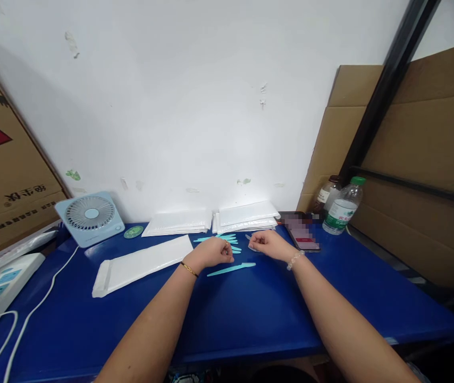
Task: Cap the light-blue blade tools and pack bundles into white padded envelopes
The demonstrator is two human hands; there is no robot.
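Observation:
Both my hands rest on a blue table (251, 314), close together near its middle. My left hand (212, 251) is curled over several thin teal plastic strips (227, 239) that fan out behind it. One longer teal strip (230, 269) lies loose just in front of that hand. My right hand (267, 244) has its fingers closed on a small pale piece (250, 238) at its fingertips; what this piece is I cannot make out. A white padded envelope (143, 264) lies left of my left hand.
Two stacks of white envelopes (179, 221) (246, 215) lie at the back by the wall. A phone (302, 234) and two bottles (342, 207) stand at the right. A small blue fan (90, 215) and white cables (31, 314) are at the left, with cardboard boxes on both sides.

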